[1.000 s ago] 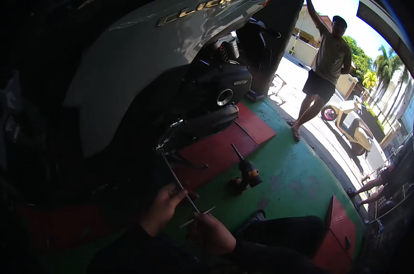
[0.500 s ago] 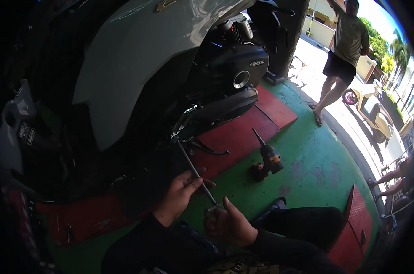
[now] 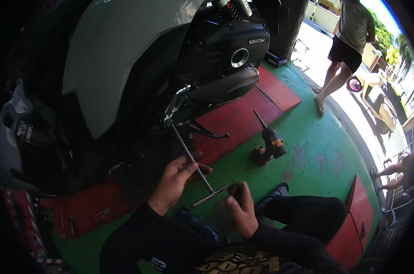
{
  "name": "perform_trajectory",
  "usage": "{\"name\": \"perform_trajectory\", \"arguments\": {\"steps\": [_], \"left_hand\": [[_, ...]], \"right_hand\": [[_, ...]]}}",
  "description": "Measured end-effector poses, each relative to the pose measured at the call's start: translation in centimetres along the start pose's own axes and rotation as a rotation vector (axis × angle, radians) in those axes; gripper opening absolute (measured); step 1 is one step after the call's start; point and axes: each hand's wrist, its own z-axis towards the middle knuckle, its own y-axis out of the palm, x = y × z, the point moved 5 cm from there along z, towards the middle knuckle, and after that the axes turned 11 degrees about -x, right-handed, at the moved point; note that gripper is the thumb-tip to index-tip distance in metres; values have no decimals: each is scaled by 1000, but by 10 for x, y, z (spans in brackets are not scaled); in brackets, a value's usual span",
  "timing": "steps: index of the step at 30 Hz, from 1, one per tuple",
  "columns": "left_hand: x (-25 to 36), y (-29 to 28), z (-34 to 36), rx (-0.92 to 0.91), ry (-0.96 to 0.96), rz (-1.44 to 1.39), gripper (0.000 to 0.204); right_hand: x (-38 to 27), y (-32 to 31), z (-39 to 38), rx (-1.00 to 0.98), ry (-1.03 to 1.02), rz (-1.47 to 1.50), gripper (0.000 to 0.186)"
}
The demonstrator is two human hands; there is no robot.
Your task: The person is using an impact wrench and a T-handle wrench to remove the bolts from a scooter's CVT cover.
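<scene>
Left hand [image 3: 170, 183]: fingers clamped on T-handle wrench [image 3: 206, 181] — hold shaft [image 3: 185, 146] straight. Right hand [image 3: 243, 209]: fingers curled beside crossbar [image 3: 206, 198], grip unclear.

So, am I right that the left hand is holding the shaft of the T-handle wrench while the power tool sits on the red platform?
Not quite: in the head view, the power tool sits on the green floor, not the red platform. The left hand is indeed holding the shaft of the T-handle wrench.
</scene>
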Motion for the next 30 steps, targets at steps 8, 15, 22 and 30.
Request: {"name": "perform_trajectory", "arguments": {"steps": [8,15,22,30], "left_hand": [[1,2,5,-8,19,43,34],[6,2,3,28,-10,78,34],[1,4,4,-7,0,26,34],[1,-1,3,19,-11,60,34]], "right_hand": [[5,5,-3,23,98,307,25],[-7,0,5,9,-100,-223,15],[42,66,-80,-266,765,1923,29],[21,14,-26,-94,519,1193,27]]}}
